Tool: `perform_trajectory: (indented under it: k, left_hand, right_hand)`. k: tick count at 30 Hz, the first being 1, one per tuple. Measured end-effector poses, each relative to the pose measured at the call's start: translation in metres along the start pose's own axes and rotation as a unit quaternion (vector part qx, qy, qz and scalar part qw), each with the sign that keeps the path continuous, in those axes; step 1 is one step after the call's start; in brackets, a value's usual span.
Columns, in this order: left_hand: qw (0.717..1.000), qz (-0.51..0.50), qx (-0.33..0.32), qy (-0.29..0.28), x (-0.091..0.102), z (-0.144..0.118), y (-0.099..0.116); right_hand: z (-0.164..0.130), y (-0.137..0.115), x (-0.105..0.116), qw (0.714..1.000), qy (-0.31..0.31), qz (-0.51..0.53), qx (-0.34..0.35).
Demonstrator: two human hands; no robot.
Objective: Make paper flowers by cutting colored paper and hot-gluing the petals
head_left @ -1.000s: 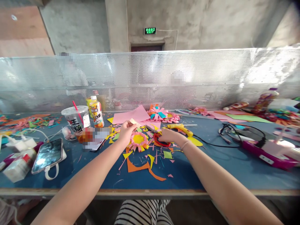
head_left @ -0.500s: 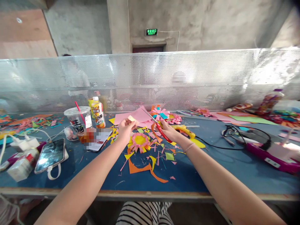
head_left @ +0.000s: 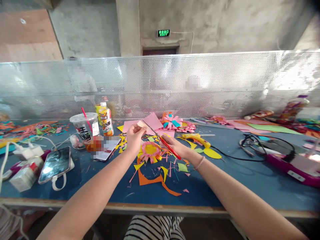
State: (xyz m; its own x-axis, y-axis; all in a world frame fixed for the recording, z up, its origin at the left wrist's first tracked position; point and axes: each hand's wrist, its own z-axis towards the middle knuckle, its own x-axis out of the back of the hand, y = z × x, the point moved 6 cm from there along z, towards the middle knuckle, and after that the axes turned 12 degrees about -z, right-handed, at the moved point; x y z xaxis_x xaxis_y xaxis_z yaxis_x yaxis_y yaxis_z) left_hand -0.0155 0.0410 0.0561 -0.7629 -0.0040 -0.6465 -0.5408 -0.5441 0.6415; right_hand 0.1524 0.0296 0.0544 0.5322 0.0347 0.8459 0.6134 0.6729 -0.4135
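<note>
Nearest me, a curved orange scrap (head_left: 143,181) and small paper clippings lie on the bare front of the tabletop (head_left: 200,193); I would keep both wrists above that litter so nothing gets dragged along. Just beyond lies a pink paper flower (head_left: 150,148) with a yellow centre, between my two hands and close to the left one, so I'd swing the tools around it rather than over its fringe.

My right hand (head_left: 176,146) is wrapped round the red-handled scissors (head_left: 170,147), blades angled up and leftward. Slightly farther, my left hand (head_left: 135,136) pinches a small pale paper piece (head_left: 141,124) by its lower part, leaving the top edge proud of the fingers. The blade tips reach that piece; whether they touch it, or stand parted, I cannot tell from here.

This looks to me like lining up a cut. To do it well, I'd hold the paper still, keep the left fingertips behind the blade line and take short, slow snips. Behind sits a pink sheet (head_left: 153,121), the same direction the tips point, so I'd stop short of it.
</note>
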Motion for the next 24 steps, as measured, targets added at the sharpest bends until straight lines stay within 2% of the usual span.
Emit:
perform_trajectory:
  k: [6,15,24]
  left_hand:
    - [1.000,0.009,-0.009,-0.004,0.0025,0.0033,-0.0013]
    - [1.000,0.004,0.015,-0.002,0.0023,0.0011,-0.0061]
    - [0.999,-0.027,0.043,0.005,-0.0004,0.0001,-0.0026]
  right_hand:
    - [-0.0022,-0.0022,0.0010,1.000,-0.009,0.011,-0.008]
    - [-0.0023,-0.0046,-0.0018,0.999,-0.021,0.037,0.001]
    - [0.0026,-0.0018,-0.0005,1.000,-0.006,-0.022,0.003]
